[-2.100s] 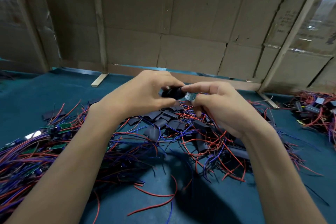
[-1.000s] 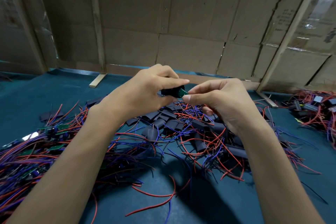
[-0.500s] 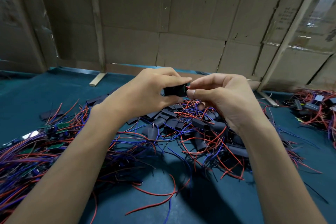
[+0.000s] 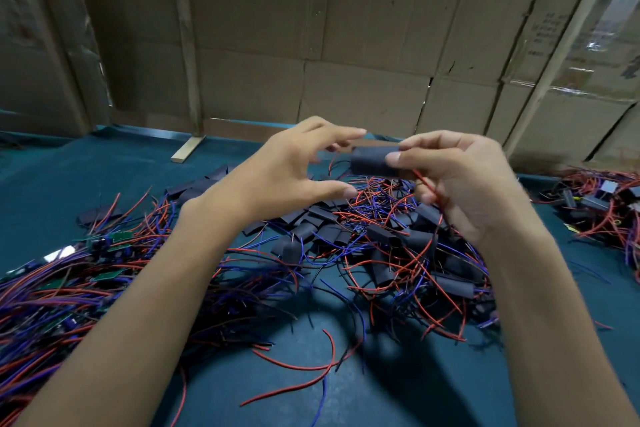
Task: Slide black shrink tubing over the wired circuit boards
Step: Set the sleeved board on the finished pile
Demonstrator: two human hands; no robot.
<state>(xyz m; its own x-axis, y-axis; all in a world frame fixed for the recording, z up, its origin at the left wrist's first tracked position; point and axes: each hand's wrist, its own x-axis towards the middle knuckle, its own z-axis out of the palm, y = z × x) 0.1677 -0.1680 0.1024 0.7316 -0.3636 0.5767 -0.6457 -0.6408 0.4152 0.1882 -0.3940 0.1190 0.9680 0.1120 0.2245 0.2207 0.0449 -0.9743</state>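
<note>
The right hand [image 4: 460, 180] pinches a sleeved board [image 4: 375, 161] at centre frame, held above the desk [image 4: 69, 177], its long axis running left to right and a red lead trailing down through the palm. The left hand [image 4: 294, 170] is released, fingers spread just beside the tube's left end, holding nothing. Directly below lies a heap of black tubing pieces [image 4: 332, 225]; unsleeved boards [image 4: 114, 243] sit lower left, nearer the left hand. Finished pieces seem piled at far right [image 4: 595, 198].
</note>
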